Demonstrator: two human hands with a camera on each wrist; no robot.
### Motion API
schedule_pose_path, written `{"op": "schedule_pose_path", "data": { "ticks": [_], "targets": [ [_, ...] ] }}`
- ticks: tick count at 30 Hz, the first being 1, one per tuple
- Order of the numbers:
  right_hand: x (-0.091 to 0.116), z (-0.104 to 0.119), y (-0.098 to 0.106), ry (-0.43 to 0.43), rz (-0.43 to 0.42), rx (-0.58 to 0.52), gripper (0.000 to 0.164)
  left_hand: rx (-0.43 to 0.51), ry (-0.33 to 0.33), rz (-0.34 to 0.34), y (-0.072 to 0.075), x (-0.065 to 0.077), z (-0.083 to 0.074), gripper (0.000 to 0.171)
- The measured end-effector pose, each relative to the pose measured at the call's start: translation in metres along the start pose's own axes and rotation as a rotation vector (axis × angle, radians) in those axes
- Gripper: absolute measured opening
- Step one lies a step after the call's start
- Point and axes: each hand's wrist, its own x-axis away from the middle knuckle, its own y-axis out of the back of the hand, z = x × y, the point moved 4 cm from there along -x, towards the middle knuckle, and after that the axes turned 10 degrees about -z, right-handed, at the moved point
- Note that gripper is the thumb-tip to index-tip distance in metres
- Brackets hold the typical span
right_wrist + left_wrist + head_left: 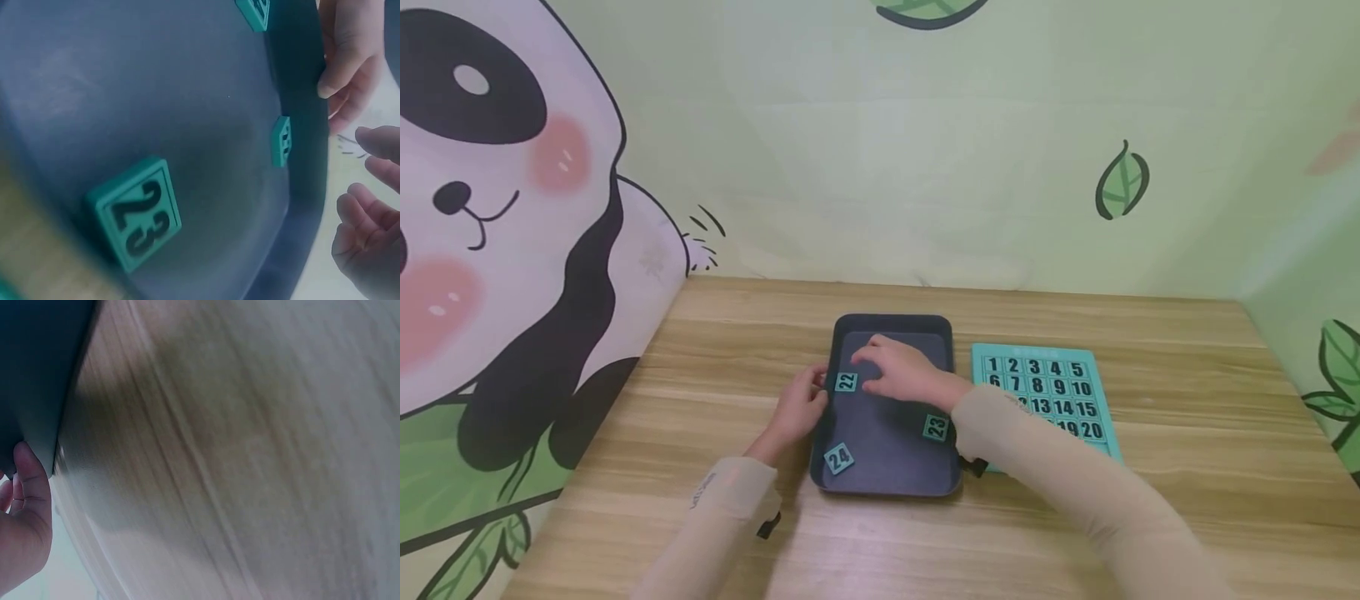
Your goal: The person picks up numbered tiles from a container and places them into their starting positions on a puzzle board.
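A dark tray (887, 450) lies on the table with three turquoise number tiles in it. Tile 22 (846, 382) is by the left wall, tile 24 (839, 458) lies askew at the near left, and tile 23 (936, 428) is by the right wall. My left hand (797, 408) holds the tray's left edge; its thumb (31, 469) lies against the outer wall in the left wrist view. Over the tray, beside tile 22, hovers my right hand (901, 371). Its fingers (359, 215) are loosely bent, apart from the thumb, with nothing between them.
Right of the tray lies a turquoise number board (1047, 388) with rows of numbered squares, partly hidden by my right sleeve (1037, 450). The wooden table (1180, 383) meets a wall (880, 183) printed with a panda and leaves.
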Motion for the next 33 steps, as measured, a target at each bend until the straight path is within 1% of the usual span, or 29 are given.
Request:
{"op": "schedule_pose_path", "data": {
  "ticks": [9, 14, 21, 33],
  "targets": [
    [-0.022, -0.009, -0.03, -0.098, 0.019, -0.07, 0.04, -0.003, -0.001, 0.004, -0.001, -0.002, 0.004, 0.042],
    [-0.028, -0.012, -0.045, -0.134, 0.057, -0.078, 0.042, -0.01, -0.005, -0.003, -0.001, -0.002, 0.002, 0.042],
    [-0.029, -0.012, -0.058, -0.143, 0.105, -0.068, 0.043, -0.016, 0.021, 0.01, 0.0, -0.002, 0.002, 0.042],
    [-0.027, -0.012, -0.065, -0.13, 0.116, 0.002, 0.045, -0.008, -0.016, -0.021, 0.0, -0.001, 0.002, 0.041]
  ]
}}
